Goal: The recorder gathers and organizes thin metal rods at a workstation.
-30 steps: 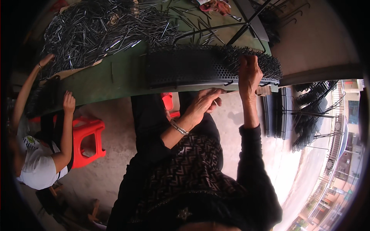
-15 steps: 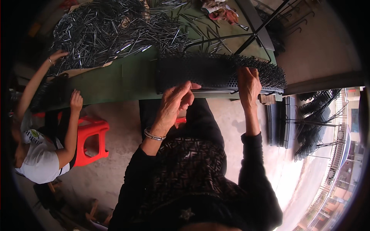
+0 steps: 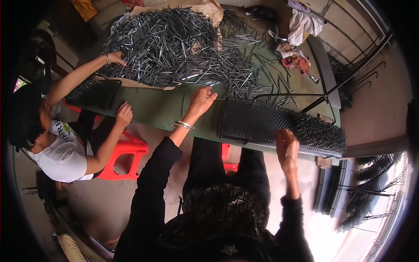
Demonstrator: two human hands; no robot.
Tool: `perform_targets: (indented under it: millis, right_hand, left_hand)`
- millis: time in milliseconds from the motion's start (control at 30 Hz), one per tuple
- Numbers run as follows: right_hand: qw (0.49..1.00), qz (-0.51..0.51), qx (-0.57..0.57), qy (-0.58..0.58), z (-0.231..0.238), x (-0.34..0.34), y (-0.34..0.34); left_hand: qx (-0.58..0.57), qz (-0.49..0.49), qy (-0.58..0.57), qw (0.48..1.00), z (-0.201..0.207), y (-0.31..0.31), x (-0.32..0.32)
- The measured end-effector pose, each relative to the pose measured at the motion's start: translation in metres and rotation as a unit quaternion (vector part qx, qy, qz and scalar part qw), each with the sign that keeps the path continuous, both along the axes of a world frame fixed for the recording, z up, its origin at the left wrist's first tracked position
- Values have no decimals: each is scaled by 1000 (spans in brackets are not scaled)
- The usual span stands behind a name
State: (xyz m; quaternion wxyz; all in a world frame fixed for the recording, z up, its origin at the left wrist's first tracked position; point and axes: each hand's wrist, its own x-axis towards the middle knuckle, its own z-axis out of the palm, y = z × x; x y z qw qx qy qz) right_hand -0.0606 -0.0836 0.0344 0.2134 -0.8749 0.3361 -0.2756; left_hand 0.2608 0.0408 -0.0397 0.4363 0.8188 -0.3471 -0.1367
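A long black perforated panel [image 3: 257,115] lies along the table's near edge. Thin dark pins stand packed in its right part [image 3: 323,135], while the holes on its left are bare. My right hand [image 3: 286,146] is closed at the panel's near side, beside the edge of the standing pins; whatever is in its fingers is hidden. To the left of the panel, my left hand [image 3: 201,102] hovers over the green tabletop with fingers bent together, just short of a big heap of loose dark metal pins [image 3: 170,48]. I cannot make out anything in it.
On the left a co-worker [image 3: 65,148] has one hand at the heap, with another pin-filled panel [image 3: 94,94] close by. A red stool [image 3: 126,155] stands below. Cloths [image 3: 301,26] and a black metal rod frame [image 3: 325,96] occupy the right; finished-looking panels [image 3: 334,187] stand on the floor.
My left hand has left the panel's near edge and moved left and forward toward the heap. My right hand stays by the panel, a little lower relative to it. The view has shifted.
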Motion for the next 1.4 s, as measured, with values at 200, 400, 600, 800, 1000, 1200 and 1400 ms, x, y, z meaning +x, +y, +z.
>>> perform_targets:
  millis: [200, 400, 600, 800, 1000, 1200, 1400]
  right_hand:
    - [984, 161, -58, 43, 65, 113, -21]
    - [860, 337, -255, 285, -49, 283, -170]
    - [875, 205, -136, 417, -100, 352, -242]
    - [956, -43, 36, 287, -91, 356, -196]
    - [960, -10, 81, 270, -93, 371, -158]
    - [888, 297, -106, 334, -97, 345, -177]
    - [936, 240, -22, 255, -114, 335, -159]
  left_hand:
    - [-216, 80, 591, 773, -50, -22, 37]
    - [-272, 187, 617, 714, -41, -56, 31]
    - [-286, 184, 632, 696, -39, -72, 39]
    - [-274, 194, 660, 672, -50, -100, 41]
    - [-238, 154, 659, 697, -48, -129, 77]
    - [-206, 93, 647, 728, -25, -143, 76]
    - [-254, 79, 639, 722, -36, -149, 72]
